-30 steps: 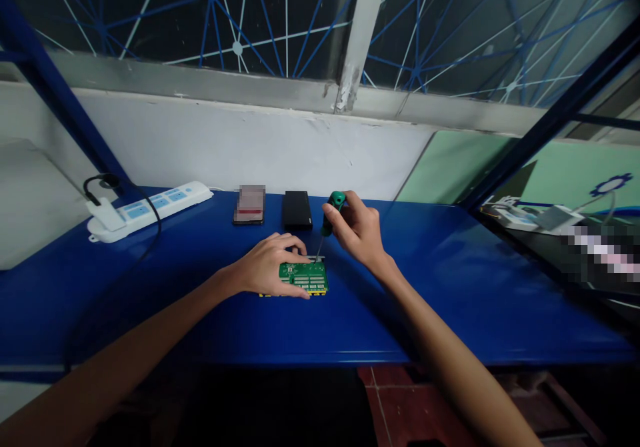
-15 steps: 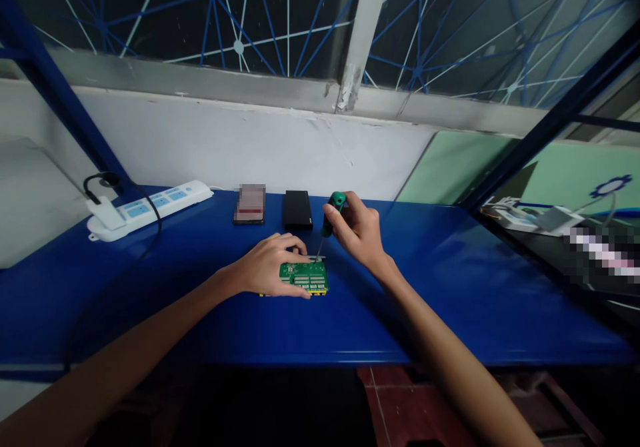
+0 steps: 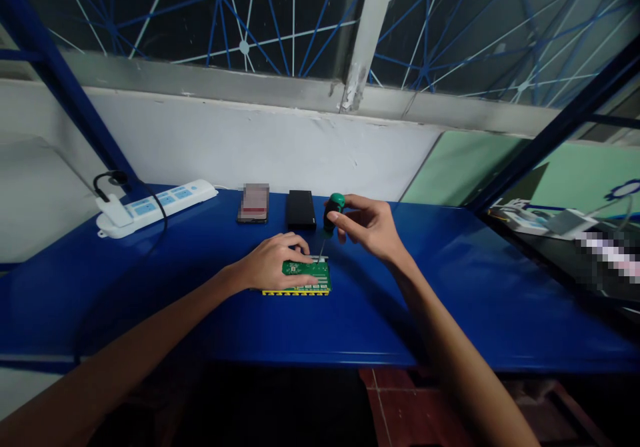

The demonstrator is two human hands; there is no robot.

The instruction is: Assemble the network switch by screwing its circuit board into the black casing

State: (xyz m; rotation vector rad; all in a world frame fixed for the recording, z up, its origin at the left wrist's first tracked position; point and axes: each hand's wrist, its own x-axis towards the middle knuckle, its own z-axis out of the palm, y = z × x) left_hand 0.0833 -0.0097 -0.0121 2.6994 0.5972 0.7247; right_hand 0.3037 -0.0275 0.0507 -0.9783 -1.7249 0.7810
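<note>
A green circuit board with a yellow strip of connectors along its near edge lies on the blue table. My left hand grips it from the left, thumb across the board's face and fingers bent over toward its far edge. In my right hand is a screwdriver with a green and black handle, pinched between thumb and fingers. Its thin shaft slants down to the board's far right part, near a grey metal edge. Whether the tip sits in a screw is too small to tell.
Behind the board lie a black flat box and a blurred-out flat device. A white power strip with a plug and black cable stands at the back left. Blue frame posts rise on both sides; more items lie at the far right.
My right fingers have loosened and shifted around the screwdriver handle, the hand moving slightly right. The left thumb has moved up from the board's near edge, baring more of the yellow strip.
</note>
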